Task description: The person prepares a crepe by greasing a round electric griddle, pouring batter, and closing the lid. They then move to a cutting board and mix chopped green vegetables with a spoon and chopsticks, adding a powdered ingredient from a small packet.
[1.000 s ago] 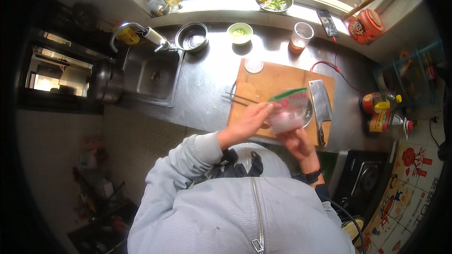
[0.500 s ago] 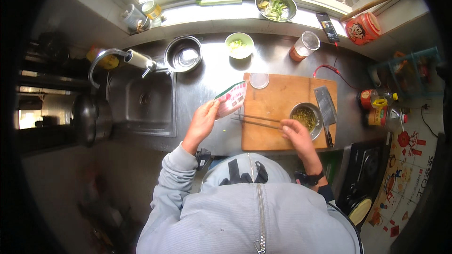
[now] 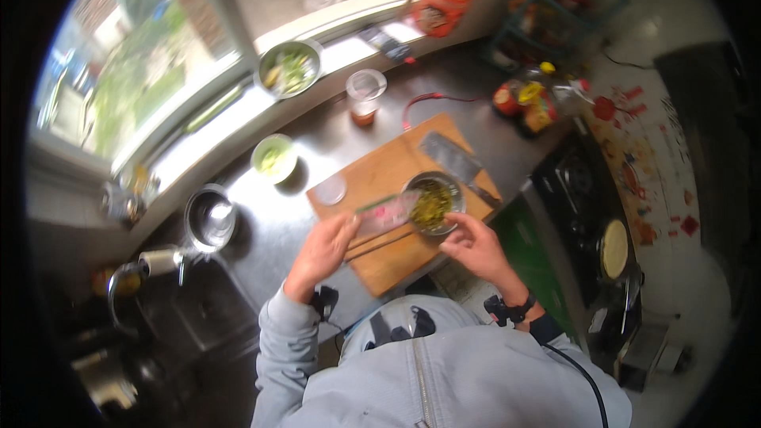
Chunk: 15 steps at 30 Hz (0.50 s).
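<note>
— Kitchen counter [image 3: 285, 214] of grey steel under a wide window, is that what you've got on screen?

— Yes. From the left I see the sink [image 3: 190, 309] with its tap [image 3: 154, 261] at the counter's left end, then a small steel pot [image 3: 210, 218] just beside the sink's far corner. Next comes a little green bowl [image 3: 274, 157] near the counter's back edge, and up on the window sill a steel bowl of greens [image 3: 290, 68].

— Where are my hands?

— Both over the wooden cutting board [image 3: 396, 257], which lies slanted in the middle of the counter. My left hand [image 3: 323, 250] sits at the board's left edge and is closed on a clear plastic bag [image 3: 386, 212] with a green strip along its top; the bag is tilted, its far end touching the rim of a metal bowl [image 3: 434, 203]. That bowl stands on the board's right half and holds chopped yellow-green stuff.

— And the right?

— My right hand [image 3: 474, 244] is just beside the bowl's near rim, fingers loosely curled, gripping nothing that I can make out. Whether a fingertip touches the rim I can't tell.

— Anything else on the board?

— A round clear lid [image 3: 330, 189] at its far left corner, chopsticks [image 3: 380, 244] under the bag, and a cleaver [image 3: 456, 162] along the right edge. Behind the board stands a plastic cup [image 3: 365, 97] with reddish liquid.
</note>
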Each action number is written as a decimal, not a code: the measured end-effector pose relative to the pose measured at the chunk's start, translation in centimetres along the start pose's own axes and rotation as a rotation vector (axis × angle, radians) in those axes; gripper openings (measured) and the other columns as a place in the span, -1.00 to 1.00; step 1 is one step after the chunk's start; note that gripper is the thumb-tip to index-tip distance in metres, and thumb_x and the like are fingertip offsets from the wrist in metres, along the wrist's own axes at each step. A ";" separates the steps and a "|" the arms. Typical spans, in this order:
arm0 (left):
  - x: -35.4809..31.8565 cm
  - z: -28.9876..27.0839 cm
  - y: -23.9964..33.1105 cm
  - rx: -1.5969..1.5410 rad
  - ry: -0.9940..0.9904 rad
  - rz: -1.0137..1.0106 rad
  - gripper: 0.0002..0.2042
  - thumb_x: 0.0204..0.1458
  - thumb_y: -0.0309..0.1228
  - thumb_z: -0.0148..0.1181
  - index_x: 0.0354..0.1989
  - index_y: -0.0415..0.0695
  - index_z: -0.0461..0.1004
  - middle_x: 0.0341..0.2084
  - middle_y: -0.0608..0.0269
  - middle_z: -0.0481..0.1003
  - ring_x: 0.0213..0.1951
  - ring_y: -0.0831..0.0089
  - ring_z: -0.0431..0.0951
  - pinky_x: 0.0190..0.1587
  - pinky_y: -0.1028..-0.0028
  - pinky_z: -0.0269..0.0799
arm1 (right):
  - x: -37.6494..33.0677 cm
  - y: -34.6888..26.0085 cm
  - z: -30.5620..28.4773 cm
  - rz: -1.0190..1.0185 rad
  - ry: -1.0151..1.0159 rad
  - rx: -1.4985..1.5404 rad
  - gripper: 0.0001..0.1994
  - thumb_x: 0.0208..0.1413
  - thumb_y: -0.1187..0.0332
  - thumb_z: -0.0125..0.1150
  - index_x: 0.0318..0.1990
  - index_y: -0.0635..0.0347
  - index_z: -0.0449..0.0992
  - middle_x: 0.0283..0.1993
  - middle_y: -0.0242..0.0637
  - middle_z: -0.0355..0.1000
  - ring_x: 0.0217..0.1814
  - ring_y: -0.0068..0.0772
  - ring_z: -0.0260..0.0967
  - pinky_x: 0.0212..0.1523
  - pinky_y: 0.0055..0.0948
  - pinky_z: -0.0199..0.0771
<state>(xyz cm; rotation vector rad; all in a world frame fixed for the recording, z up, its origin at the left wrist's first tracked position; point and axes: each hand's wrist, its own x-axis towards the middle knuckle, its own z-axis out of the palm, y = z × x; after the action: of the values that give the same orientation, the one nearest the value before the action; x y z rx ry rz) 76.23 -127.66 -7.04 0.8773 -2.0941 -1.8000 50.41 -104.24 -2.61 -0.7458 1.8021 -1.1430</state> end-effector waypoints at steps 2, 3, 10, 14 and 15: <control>0.0 2.4 2.2 -0.230 -0.168 -0.021 -0.64 0.54 -0.19 0.07 0.03 -0.30 0.59 -0.32 0.16 0.60 -0.23 0.44 0.57 -0.09 0.36 0.54 | -0.3 -2.7 -2.7 -0.226 -0.093 -0.223 -0.30 0.12 0.49 0.59 0.43 0.25 0.45 0.14 -0.35 0.49 -0.12 -0.62 0.49 -0.17 -0.56 0.60; 0.1 3.9 3.1 -0.260 -0.215 -0.039 -0.63 0.55 -0.19 0.05 0.07 -0.31 0.59 -0.28 0.17 0.62 -0.19 0.45 0.58 -0.05 0.37 0.56 | -0.5 -3.7 -3.8 -0.212 -0.123 -0.293 -0.26 0.08 0.42 0.63 0.45 0.12 0.46 0.10 -0.36 0.48 -0.18 -0.57 0.47 -0.19 -0.52 0.58; 2.1 15.7 10.0 -0.452 -0.427 -0.063 -0.58 0.58 -0.20 -0.01 0.30 -0.30 0.54 -0.02 0.19 0.63 -0.04 0.45 0.65 0.07 0.40 0.62 | -1.9 -4.5 -14.6 -0.319 -0.364 -0.474 -0.69 0.33 0.24 0.45 0.10 0.21 0.72 -0.14 -0.14 0.67 -0.16 -0.30 0.66 -0.10 -0.32 0.61; 3.7 22.3 14.4 -0.649 -0.424 -0.112 -0.54 0.57 -0.24 0.00 0.48 -0.27 0.36 0.23 0.12 0.52 0.19 0.33 0.58 0.19 0.33 0.61 | -2.5 -3.6 -23.3 -0.399 -0.343 -0.419 -0.69 0.42 0.11 0.36 -0.10 0.19 0.77 -0.36 -0.12 0.60 -0.35 -0.21 0.57 -0.26 -0.31 0.53; 3.6 23.3 15.1 -0.619 -0.367 -0.130 -0.51 0.56 -0.26 0.01 0.53 -0.26 0.31 0.31 0.10 0.48 0.26 0.30 0.55 0.23 0.30 0.61 | -2.8 -3.5 -26.0 -0.385 -0.316 -0.402 -0.70 0.42 0.12 0.36 -0.08 0.19 0.77 -0.36 -0.13 0.61 -0.35 -0.26 0.58 -0.26 -0.32 0.53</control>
<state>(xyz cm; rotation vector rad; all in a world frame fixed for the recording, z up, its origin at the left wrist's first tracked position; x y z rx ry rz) 56.46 -109.97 1.88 0.5495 -1.4927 -2.6234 28.78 -92.89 7.22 -1.4746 1.6722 -0.8357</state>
